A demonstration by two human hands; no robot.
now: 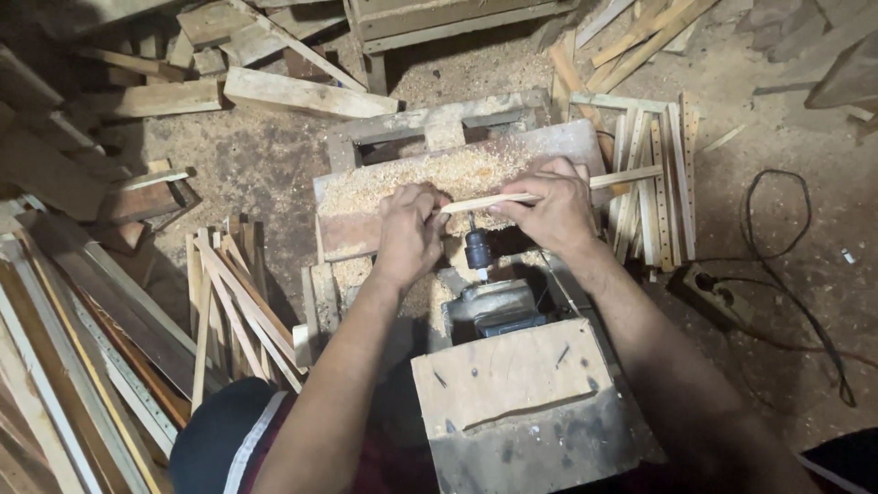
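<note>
My left hand (409,229) and my right hand (551,206) both grip a thin pale wooden strip (631,176) held level across a sawdust-covered wooden board (366,197). The strip sticks out to the right past my right hand. Just below it, between my hands, a black drill chuck (477,249) points up at the strip, mounted on a grey motor (489,306). A rough wooden block (521,402) covers the motor's near side.
A stack of drilled wooden strips (658,174) lies right of the board. Loose slats (233,302) lean at the left, long boards (73,348) further left. A black cable (805,274) and a socket box (709,293) lie on the sawdust floor at right.
</note>
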